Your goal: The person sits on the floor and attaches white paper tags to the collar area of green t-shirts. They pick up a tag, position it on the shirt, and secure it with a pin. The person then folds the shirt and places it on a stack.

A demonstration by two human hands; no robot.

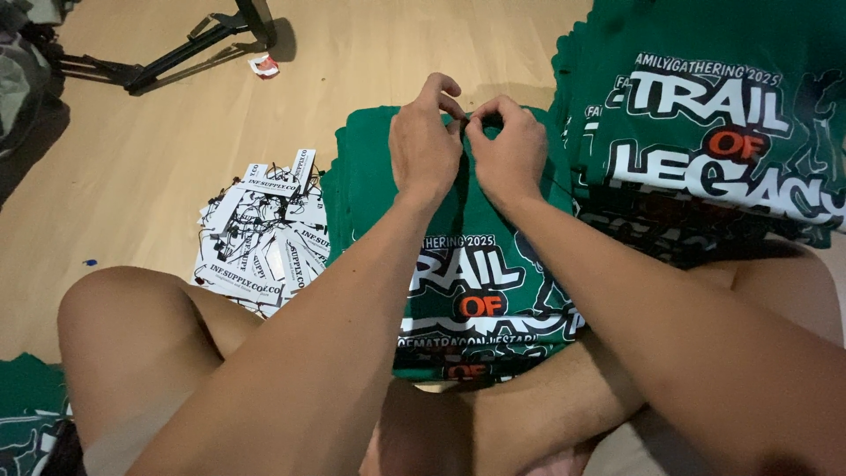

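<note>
Nearest the camera: the person's bare knees and crossed legs, seated on the wooden floor (159,159); a folded green T-shirt (476,291) with white and orange print lies across the lap, print facing up, collar end pointing away from the body.

Both forearms reach forward over the shirt; left hand (425,141) and right hand (509,150) meet at the shirt's far edge, near the collar; fingertips of both hands pinched together, touching each other, closed on something small and dark at that edge; whether it is a thread, a tag string or a fold of the cloth cannot be told at this size.

Left of the shirt, on the floor just beside the left knee: a loose heap of white paper tags (263,231) with black strings, overlapping in all directions.

Right of the hands: a tall stack of green shirts (705,132) of the same print, top one face up, touching the right side of the lap shirt.

Bottom left corner: more green cloth (26,405), partly out of view.

Far left, beyond the tags: black tripod legs (167,53) on the floor; a small red and white scrap (263,65) just beside them.
</note>
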